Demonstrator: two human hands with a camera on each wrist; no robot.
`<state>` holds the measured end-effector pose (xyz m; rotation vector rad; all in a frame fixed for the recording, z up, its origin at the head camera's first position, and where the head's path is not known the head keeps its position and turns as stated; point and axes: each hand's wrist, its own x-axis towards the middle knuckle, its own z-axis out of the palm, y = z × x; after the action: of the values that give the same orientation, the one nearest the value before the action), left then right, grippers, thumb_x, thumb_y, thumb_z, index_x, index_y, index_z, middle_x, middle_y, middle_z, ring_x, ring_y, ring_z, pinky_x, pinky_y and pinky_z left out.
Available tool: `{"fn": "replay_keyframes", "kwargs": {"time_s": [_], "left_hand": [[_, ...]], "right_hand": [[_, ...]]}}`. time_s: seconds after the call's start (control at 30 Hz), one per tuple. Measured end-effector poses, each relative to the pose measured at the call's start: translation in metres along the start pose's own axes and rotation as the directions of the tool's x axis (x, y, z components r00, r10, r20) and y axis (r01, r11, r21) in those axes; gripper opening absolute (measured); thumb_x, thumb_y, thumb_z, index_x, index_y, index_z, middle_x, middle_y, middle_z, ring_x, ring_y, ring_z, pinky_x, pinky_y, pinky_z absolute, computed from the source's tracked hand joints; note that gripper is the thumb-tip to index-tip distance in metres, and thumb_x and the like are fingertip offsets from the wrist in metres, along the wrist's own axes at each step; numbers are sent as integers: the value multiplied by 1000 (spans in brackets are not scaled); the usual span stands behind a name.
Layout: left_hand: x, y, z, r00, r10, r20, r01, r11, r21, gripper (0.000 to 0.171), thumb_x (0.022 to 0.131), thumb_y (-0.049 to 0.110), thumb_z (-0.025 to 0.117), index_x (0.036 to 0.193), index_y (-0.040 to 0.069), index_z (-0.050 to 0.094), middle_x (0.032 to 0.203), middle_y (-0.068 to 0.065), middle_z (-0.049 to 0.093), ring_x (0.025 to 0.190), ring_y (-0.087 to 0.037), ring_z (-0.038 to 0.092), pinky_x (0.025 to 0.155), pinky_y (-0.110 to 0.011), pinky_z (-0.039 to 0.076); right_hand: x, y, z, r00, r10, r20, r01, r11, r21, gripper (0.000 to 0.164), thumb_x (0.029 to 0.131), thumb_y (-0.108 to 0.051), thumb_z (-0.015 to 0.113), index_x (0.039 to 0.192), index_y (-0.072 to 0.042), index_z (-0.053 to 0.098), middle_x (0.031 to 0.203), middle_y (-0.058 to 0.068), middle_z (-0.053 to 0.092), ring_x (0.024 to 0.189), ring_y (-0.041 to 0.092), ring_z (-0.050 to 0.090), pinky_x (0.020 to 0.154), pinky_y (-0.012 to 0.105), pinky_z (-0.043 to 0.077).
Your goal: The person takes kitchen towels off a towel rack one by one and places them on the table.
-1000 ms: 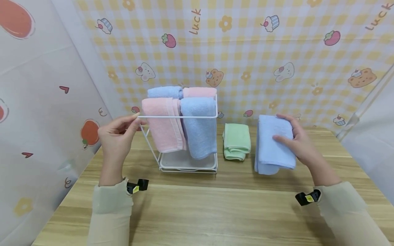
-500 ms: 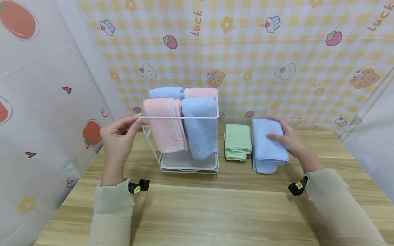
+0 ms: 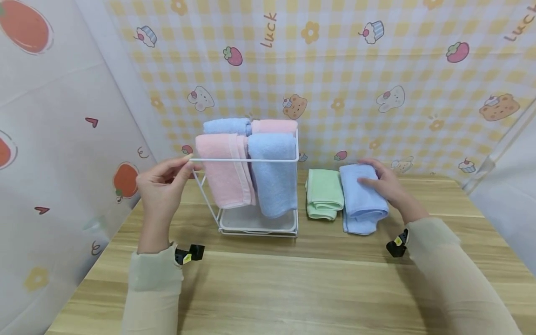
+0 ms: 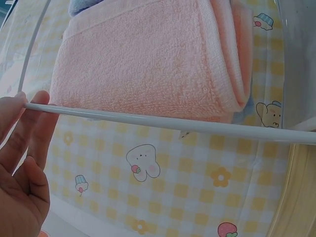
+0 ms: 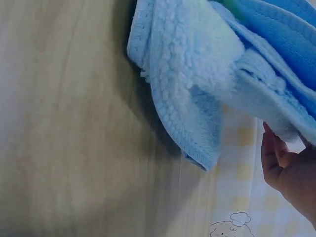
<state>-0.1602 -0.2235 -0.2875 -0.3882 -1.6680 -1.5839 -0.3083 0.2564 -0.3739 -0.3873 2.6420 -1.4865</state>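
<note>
Folded blue towel (image 3: 363, 195) on wood-grain table (image 3: 268, 288), yellow-checked cloth (image 3: 322, 79) behind, white printed sheet (image 3: 63, 149) along the left. It sits in the right hand's (image 3: 387, 185) grip, thumb on its face, fingers round the far right side, well apart from the left hand (image 3: 162, 188), which pinches the top front-left corner of a white rack (image 3: 243, 159). Folded green towel (image 3: 324, 188) between it and the rack, just beside; front pink towel (image 3: 226, 186) and front blue towel (image 3: 274, 186) hang in the rack, another pair behind.
</note>
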Motion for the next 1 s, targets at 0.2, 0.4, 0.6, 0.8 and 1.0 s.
{"fn": "replay_keyframes", "kwargs": {"time_s": [0.2,0.4,0.6,0.8,1.0], "left_hand": [[0,0,0,1000,7,2,-7,1000,29,16,85,-9,72,97,-18,70,79,6,77,63,-5,72,59,-13,56],[0,0,0,1000,23,6,-24,999,38,13,85,-9,71,97,-16,72,78,5,77,61,-6,71,58,-15,57],[-2,0,0,1000,20,4,-20,1000,17,13,85,-9,71,96,-17,71,78,4,77,61,-6,71,54,-13,54],[-2,-1,0,1000,22,-8,-22,998,55,13,85,-8,72,96,-15,72,78,6,77,60,-6,70,49,-11,48],[-2,-2,-1,1000,6,-25,-4,998,60,12,85,-7,73,96,-10,75,78,4,77,60,-7,70,48,-11,47]], "right_hand": [[10,2,-2,1000,-2,-26,1,998,-65,61,98,-22,64,152,-9,38,151,28,42,120,35,54,79,12,47],[14,12,-1,999,-13,-48,8,994,-105,57,97,-22,66,147,-6,44,139,30,52,94,7,57,75,13,50],[10,17,-2,998,-51,-31,46,989,-138,56,96,-21,67,145,-4,46,140,28,52,108,26,60,79,15,48],[1,12,-6,997,-81,14,82,987,-135,63,96,-16,66,150,-2,36,140,33,49,124,44,54,83,15,45],[-13,6,-4,992,-110,-60,98,980,-175,57,97,-12,63,147,2,39,143,37,43,131,56,42,107,63,41]]}}
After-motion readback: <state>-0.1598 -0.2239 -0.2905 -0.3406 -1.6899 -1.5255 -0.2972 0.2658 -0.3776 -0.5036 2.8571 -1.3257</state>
